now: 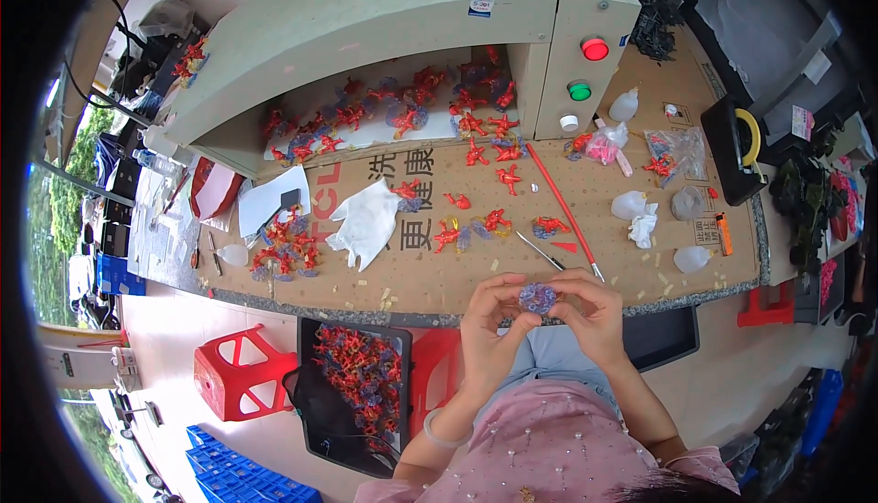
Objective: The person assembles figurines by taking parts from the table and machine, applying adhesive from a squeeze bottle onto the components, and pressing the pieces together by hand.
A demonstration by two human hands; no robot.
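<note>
1. Bluish-purple and clear in material: holding a small plastic piece [537, 298] at the left of the red rod [562, 206], near its lower end.
2. Pinching with left hand [494, 320] and right hand [593, 315] together, gripping by thumbs and bent fingertips, opened only to the piece's width, likely for steady holding and clear seeing.
3. Having a pointed tool [544, 254] just left of the rod, probably for easy reaching.
4. Having red figures [508, 178] left of the rod too, perhaps spread for simpler picking.
</note>
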